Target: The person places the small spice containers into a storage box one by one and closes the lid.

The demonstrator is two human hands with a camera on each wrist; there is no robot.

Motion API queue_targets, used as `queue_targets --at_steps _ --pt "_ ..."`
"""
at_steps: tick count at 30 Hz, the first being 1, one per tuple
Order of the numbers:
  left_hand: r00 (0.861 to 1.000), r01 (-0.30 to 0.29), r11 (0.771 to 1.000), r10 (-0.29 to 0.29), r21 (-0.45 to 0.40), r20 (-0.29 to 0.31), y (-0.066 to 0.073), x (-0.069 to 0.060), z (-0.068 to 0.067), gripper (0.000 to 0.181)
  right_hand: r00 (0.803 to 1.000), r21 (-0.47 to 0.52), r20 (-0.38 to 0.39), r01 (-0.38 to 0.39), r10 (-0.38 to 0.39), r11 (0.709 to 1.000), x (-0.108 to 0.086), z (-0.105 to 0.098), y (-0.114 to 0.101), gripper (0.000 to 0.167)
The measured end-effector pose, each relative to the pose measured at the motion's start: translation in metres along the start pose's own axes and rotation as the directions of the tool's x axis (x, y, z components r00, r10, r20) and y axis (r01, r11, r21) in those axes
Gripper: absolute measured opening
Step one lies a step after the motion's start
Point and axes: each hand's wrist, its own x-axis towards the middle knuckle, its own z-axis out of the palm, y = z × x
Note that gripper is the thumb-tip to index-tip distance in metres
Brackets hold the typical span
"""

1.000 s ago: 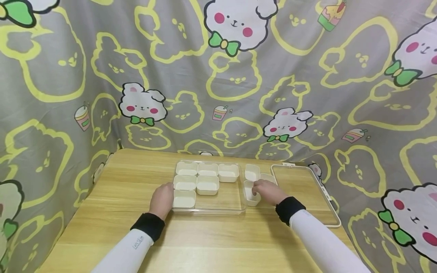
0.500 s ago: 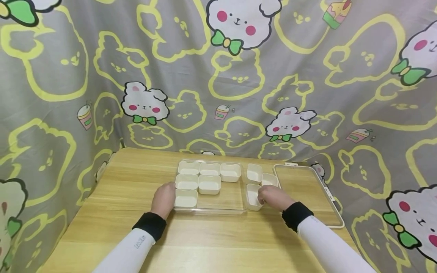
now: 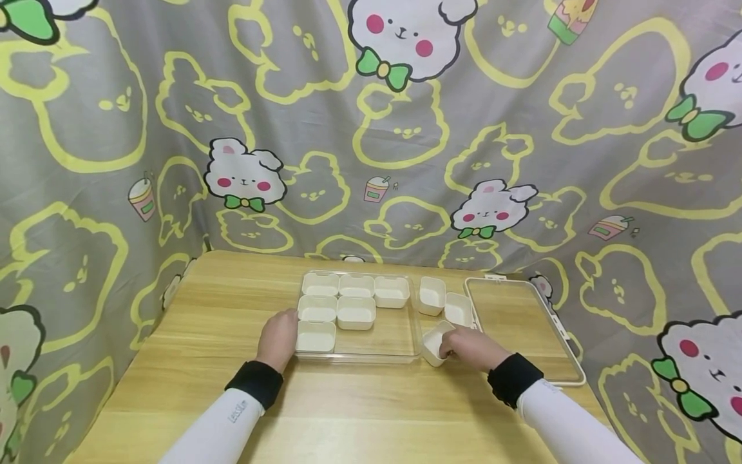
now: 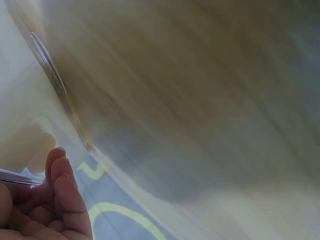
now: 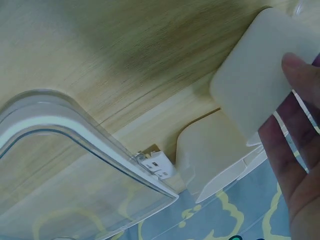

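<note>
A clear plastic tray (image 3: 371, 356) lies on the table with several small cream bins (image 3: 356, 312) along its back and left. My left hand (image 3: 278, 338) grips the tray's left side; in the left wrist view its clear rim sits between the thumb and the curled fingers (image 4: 70, 197). Just right of the tray, my right hand (image 3: 476, 348) pinches one cream bin (image 3: 431, 354), which is turned at an angle. The right wrist view has the thumb on that bin's outer wall (image 5: 255, 70) and the other fingers at its inner side.
Two loose cream bins stand behind the held one: a left bin (image 3: 431, 295) and a right bin (image 3: 459, 309). A clear lid with a white frame (image 3: 522, 328) lies flat at the table's right. A patterned curtain (image 3: 324, 129) hangs around the wooden table (image 3: 359, 412).
My right hand has moved right and slightly toward me, and the bin it pinches has shifted and turned with it. The left hand has stayed on the tray.
</note>
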Motion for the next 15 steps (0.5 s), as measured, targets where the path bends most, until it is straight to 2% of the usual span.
queue_targets --at_steps 5,15 --pt "1.0 0.026 0.999 -0.026 -0.032 0.012 -0.0007 0.0001 0.0016 0.026 1.0 0.025 0.013 -0.005 0.005 1.0 0.0011 0.0004 -0.002 0.028" --pt "0.998 0.062 0.996 -0.06 -0.067 0.024 -0.0021 0.0001 0.0017 0.028 1.0 0.02 -0.019 0.0 0.0 1.0 0.004 0.0047 -0.0033 0.032"
